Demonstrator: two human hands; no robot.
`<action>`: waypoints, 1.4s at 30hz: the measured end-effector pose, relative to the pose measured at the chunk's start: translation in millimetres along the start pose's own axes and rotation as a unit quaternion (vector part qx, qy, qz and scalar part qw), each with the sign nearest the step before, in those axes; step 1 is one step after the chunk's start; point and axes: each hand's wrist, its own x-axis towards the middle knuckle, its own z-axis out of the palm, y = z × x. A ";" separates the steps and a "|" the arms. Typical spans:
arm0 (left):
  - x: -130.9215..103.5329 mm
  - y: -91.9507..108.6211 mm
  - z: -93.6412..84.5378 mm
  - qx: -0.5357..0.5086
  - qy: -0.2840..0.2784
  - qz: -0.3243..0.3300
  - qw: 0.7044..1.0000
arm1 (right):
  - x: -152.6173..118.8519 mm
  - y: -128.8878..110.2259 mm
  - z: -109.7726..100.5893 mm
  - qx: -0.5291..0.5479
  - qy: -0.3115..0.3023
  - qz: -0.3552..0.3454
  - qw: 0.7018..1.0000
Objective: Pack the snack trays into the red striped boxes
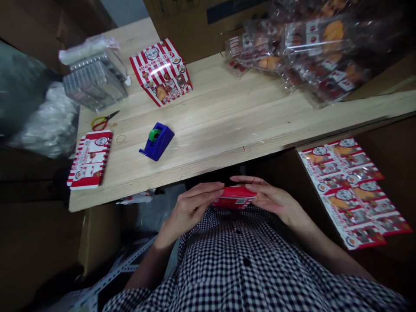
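Note:
Close to my body, below the table's front edge, I hold a small red cardboard box (pixel 234 202) with a barcode on its side. My left hand (pixel 198 200) grips its left end, fingers laid along the top edge. On the right end, my right hand (pixel 268 195) pinches the box between thumb and fingers. The side of the box turned away from me is hidden. Nearest on the table is a blue tape dispenser (pixel 160 145) with a green roll in it.
Red-and-white printed cartons (pixel 89 160) lie at the table's left, near scissors (pixel 103 121). A folded striped box (pixel 161 71) stands behind. Clear plastic cases (pixel 94 84) fill the back left. Bagged goods (pixel 312 47) pile at back right. Printed sheets (pixel 354 190) lie on a carton at right.

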 end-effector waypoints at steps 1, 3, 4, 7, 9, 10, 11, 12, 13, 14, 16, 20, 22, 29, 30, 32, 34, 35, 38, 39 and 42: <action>0.3 0.2 -0.3 -0.001 0.001 -0.003 1.000 | 0.2 0.6 -0.8 -0.003 -0.002 0.006 1.000; 1.2 1.4 -0.9 -0.002 0.003 -0.005 1.000 | 0.9 2.3 -3.3 -0.007 -0.007 0.013 1.000; 1.7 2.2 -1.1 -0.002 0.002 -0.005 1.000 | 1.4 3.5 -5.0 -0.007 -0.009 0.014 1.000; 3.1 3.0 0.1 -0.006 -0.017 -0.007 1.000 | 4.3 9.0 -11.8 -0.012 -0.002 -0.010 1.000; 3.9 0.9 2.2 -0.007 -0.026 -0.013 1.000 | 6.7 13.1 -15.6 -0.039 0.005 -0.054 0.998; 4.2 -0.9 3.2 -0.007 -0.023 -0.020 1.000 | 7.7 14.8 -16.6 -0.067 0.007 -0.080 0.994; 4.6 -3.1 4.0 -0.005 -0.015 -0.028 0.999 | 8.5 16.1 -16.9 -0.103 0.007 -0.103 0.989; 4.9 -5.2 4.5 -0.004 -0.005 -0.036 0.999 | 8.9 16.9 -16.5 -0.141 0.007 -0.121 0.983; 5.2 -7.1 4.4 -0.002 0.004 -0.043 0.999 | 9.0 17.3 -15.5 -0.174 0.008 -0.132 0.976; 5.6 -8.4 4.1 0.000 0.009 -0.048 0.999 | 8.9 17.3 -14.1 -0.197 0.012 -0.141 0.970; 6.5 -8.8 2.7 0.003 0.005 -0.052 0.999 | 8.4 16.5 -11.5 -0.205 0.024 -0.156 0.966; 7.8 -4.1 2.0 0.000 -0.001 -0.046 0.999 | 9.1 14.8 -9.6 -0.163 0.021 -0.164 0.973; 7.4 -2.3 3.8 -0.004 0.010 -0.045 0.999 | 10.6 14.7 -9.5 -0.145 0.019 -0.159 0.977; 9.2 -8.5 4.9 -0.041 0.078 -0.100 0.991 | 13.8 9.2 -2.1 -0.205 0.078 -0.205 0.954; 11.8 -10.1 1.8 -0.065 0.088 -0.120 0.987 | 13.8 5.2 0.5 -0.242 0.080 -0.230 0.939; 18.6 -13.4 -6.8 -0.135 0.093 -0.158 0.974 | 14.9 -5.6 7.3 -0.319 0.064 -0.280 0.903; 25.8 -17.0 -17.0 -0.200 0.084 -0.174 0.961 | 19.8 -16.8 15.2 -0.372 0.030 -0.312 0.874; 28.9 -19.2 -21.8 -0.221 0.079 -0.175 0.956 | 24.2 -21.0 18.7 -0.386 0.018 -0.316 0.866; 33.5 -29.1 -35.3 -0.247 0.060 -0.177 0.951 | 45.1 -24.0 23.2 -0.379 0.030 -0.306 0.873; 33.0 -34.1 -41.0 -0.236 0.058 -0.179 0.953 | 53.7 -21.9 21.7 -0.367 0.046 -0.300 0.879; 24.8 -55.4 -71.6 -0.109 0.138 -0.182 0.967 | 76.9 -12.4 9.7 -0.326 0.087 -0.270 0.902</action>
